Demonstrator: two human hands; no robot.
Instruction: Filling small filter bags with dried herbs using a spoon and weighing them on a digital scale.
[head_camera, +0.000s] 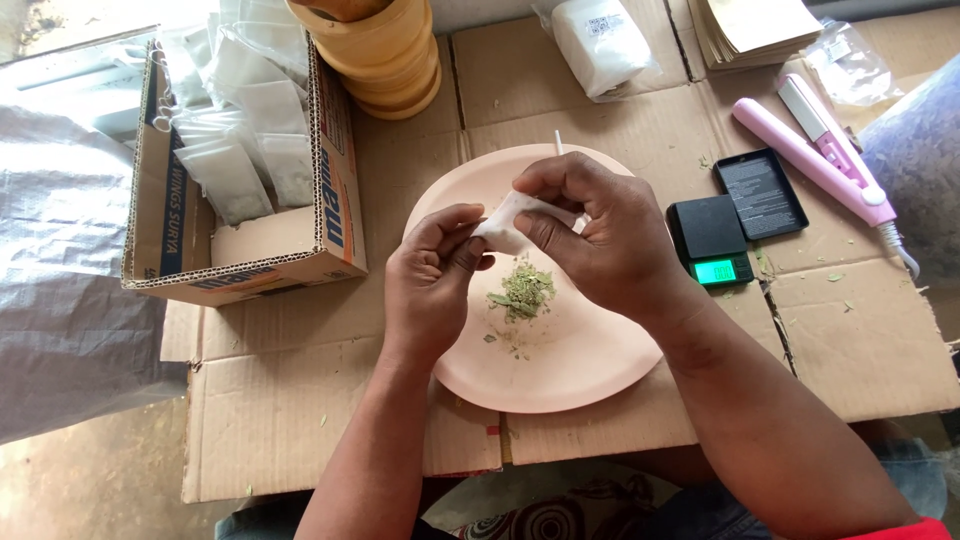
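Both hands pinching one little white pouch over the plate

Herb pile (522, 290) on pink plate (560, 375), directly below. Left hand (432, 275) gripping lower-left end of pouch (505, 222), right hand (590, 230) clamped on upper-right end; long axis slanting between them, equally near both.

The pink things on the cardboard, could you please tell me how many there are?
2. The round pink plate lies in the middle, under both hands, with a small heap of dried green leaves on it. The long pink clamp-shaped tool lies at the right, beyond the small black scale.
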